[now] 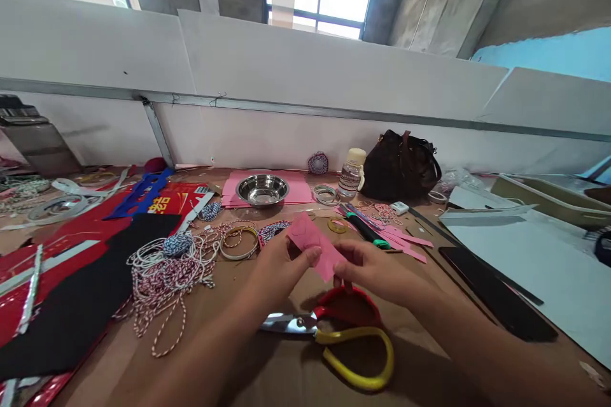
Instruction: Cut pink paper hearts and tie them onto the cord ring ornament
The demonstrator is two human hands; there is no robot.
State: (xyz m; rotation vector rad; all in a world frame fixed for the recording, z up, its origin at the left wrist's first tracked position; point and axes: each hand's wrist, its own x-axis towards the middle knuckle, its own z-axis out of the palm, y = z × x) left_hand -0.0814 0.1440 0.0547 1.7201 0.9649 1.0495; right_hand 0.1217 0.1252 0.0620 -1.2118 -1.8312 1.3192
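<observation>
A small piece of pink paper [312,242] is held up between both hands above the brown work surface. My left hand [282,262] pinches its left side, thumb lying across the front. At the lower right corner, my right hand [363,267] grips the same paper with thumb and fingers. Below the hands lie scissors [305,324] with one red and one yellow handle, blades pointing left. Faint marks show on the paper's upper part, too small to read.
Left of the hands is a tangled heap of cord [167,267] beside a tape roll [238,242]. Behind are a steel bowl [262,190], a bottle [351,172] and a dark bag [400,168]. Pink strips [405,238], a cutter [365,228] and a black phone-like slab [496,295] lie rightward.
</observation>
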